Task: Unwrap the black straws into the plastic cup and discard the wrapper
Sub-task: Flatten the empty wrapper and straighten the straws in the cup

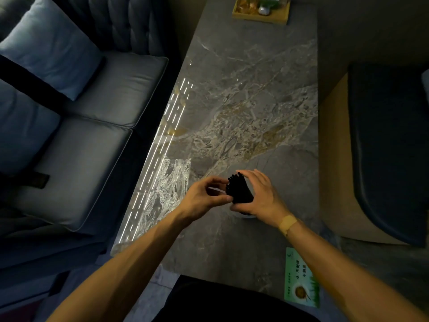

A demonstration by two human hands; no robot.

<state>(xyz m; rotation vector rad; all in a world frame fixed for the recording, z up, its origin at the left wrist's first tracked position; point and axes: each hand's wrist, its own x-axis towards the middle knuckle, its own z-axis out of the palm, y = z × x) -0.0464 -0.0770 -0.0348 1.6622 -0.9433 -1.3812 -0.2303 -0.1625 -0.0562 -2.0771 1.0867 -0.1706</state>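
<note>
A bundle of black straws (239,189) stands upright between my hands over the marble table (243,101). My right hand (262,194) wraps around the bundle from the right. From the left, the fingertips of my left hand (204,196) touch the straws. Only a sliver of the plastic cup's (246,215) pale rim shows under my right hand; the rest is hidden. The crumpled clear wrapper (167,182) lies flat on the table to the left of my left hand, near the table's left edge.
A green packet (301,277) lies at the table's near right. A wooden tray (262,10) with items sits at the far end. A grey sofa (81,126) with a blue cushion runs along the left; a dark seat (390,147) stands on the right.
</note>
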